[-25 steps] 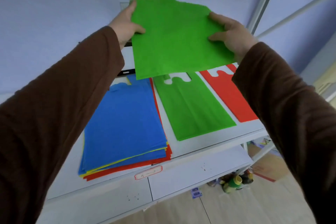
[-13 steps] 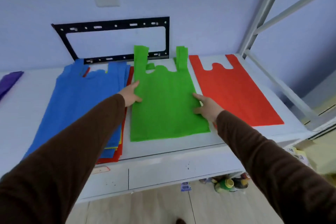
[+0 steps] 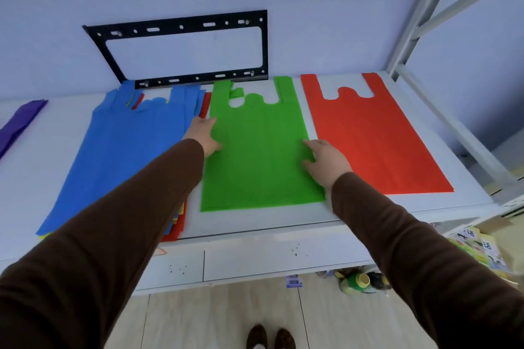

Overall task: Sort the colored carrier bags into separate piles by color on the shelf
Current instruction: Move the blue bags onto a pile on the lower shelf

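Observation:
A green carrier bag (image 3: 255, 156) lies flat on the white shelf (image 3: 255, 224), on the green pile in the middle. My left hand (image 3: 202, 136) rests flat on its left edge, fingers spread. My right hand (image 3: 326, 161) presses its right edge, fingers apart. To the left lies a mixed stack topped by a blue bag (image 3: 127, 156), with red and yellow edges showing beneath. A red bag (image 3: 371, 136) lies flat to the right. A purple bag (image 3: 19, 122) shows at the far left edge.
A black metal bracket (image 3: 184, 48) is fixed to the wall behind the bags. A white frame post (image 3: 419, 14) rises at the right end of the shelf. Bottles (image 3: 357, 282) and packets (image 3: 476, 246) sit on the floor below.
A second ago both hands held the green bag up in the air. They lowered it onto the green pile, and now they lie flat on its side edges.

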Available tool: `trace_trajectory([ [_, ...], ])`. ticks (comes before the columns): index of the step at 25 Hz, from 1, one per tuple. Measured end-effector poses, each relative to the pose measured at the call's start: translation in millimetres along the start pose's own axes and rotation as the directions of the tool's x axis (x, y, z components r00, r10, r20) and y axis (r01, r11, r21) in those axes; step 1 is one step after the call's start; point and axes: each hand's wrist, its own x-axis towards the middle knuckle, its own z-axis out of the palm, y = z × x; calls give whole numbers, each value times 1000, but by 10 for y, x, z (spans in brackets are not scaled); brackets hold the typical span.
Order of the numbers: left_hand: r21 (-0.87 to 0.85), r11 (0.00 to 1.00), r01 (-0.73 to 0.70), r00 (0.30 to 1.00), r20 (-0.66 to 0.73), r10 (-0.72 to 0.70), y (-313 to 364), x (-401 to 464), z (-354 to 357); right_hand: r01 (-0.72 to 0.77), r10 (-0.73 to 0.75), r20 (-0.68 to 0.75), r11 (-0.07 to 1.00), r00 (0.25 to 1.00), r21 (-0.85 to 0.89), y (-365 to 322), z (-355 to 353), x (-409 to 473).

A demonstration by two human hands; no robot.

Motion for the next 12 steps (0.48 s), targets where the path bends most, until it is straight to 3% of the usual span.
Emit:
trace_trajectory([
  [2,87,995,-41,997,-61,46,-3,-26,-120,38,-43,-41,991,998,-131,-20,-115,-43],
  [7,75,976,-203,974,-84,209,-42,-222,-548,174,-191,-67,965,979,-199,-237,-268,-109],
  [12,31,987,-158,979,-125,160,-599,-418,-1045,280,-300,-94,943,949,-181,-743,-181,-149],
])
